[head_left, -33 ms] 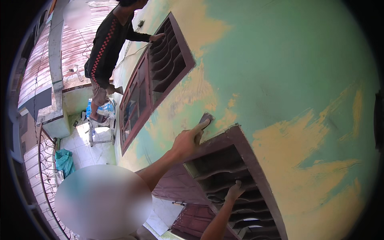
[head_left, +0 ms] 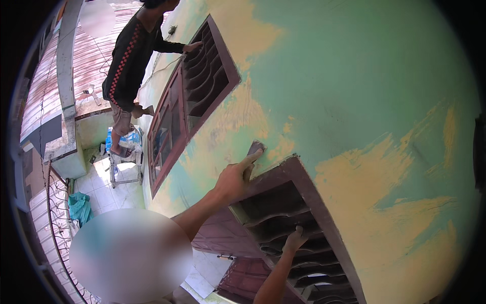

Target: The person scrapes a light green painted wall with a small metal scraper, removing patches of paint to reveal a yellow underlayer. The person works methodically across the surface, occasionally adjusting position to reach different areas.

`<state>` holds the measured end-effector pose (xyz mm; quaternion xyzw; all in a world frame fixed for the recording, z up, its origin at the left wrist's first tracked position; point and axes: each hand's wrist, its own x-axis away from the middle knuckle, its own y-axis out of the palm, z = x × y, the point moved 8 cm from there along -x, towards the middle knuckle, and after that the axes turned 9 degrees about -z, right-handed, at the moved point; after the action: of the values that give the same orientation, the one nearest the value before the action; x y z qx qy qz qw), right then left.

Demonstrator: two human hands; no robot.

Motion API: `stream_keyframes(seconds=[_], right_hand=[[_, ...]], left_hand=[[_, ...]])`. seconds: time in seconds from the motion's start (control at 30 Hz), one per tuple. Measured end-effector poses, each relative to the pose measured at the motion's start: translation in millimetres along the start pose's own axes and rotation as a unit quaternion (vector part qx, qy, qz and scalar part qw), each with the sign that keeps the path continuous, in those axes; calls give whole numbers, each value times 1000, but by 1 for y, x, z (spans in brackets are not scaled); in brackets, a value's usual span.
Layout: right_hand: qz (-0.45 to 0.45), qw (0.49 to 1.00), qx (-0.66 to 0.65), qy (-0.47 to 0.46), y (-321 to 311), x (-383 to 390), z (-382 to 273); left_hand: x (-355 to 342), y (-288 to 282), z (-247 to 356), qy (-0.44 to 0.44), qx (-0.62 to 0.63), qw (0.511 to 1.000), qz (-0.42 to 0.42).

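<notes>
My left hand [head_left: 233,180] is closed around a dark grey putty knife [head_left: 257,147], one finger stretched along its blade. The blade lies against the green wall [head_left: 344,101], just above the upper corner of a maroon window frame [head_left: 293,169]. Most of the handle is hidden in my palm. Lower right, my right hand [head_left: 295,240] grips a dark wavy bar of the window grille [head_left: 273,210], its fingers partly hidden behind the bar. Yellowish patches [head_left: 369,164] cover parts of the wall.
Farther left, a co-worker in a dark top [head_left: 126,61] stands on a stool [head_left: 125,169] beside another maroon window [head_left: 190,101], holding a scraper [head_left: 148,110]. A teal bag [head_left: 80,206] lies on the tiled floor [head_left: 104,195] below. A railing [head_left: 52,228] runs along the left.
The view has shifted slightly, so the wall and windows sit a little farther left. More of the putty knife's blade shows beyond my left finger. My right hand stays on the grille.
</notes>
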<state>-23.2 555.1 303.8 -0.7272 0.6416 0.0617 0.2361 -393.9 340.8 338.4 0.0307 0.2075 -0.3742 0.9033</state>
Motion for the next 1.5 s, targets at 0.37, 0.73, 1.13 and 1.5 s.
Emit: stream_keyframes(seconds=[0.37, 0.73, 1.13, 1.5], right_hand=[[43, 997, -59, -39, 1, 6, 17], [68, 983, -100, -141, 32, -1, 16], [110, 980, -101, -134, 3, -18, 57], [96, 989, -94, -56, 18, -12, 26]], left_hand=[[-4, 13, 10, -24, -104, 994, -29], [-43, 4, 43, 111, -130, 982, 78], [-58, -2, 105, -4, -86, 996, 12], [-48, -15, 99, -85, -38, 995, -25]])
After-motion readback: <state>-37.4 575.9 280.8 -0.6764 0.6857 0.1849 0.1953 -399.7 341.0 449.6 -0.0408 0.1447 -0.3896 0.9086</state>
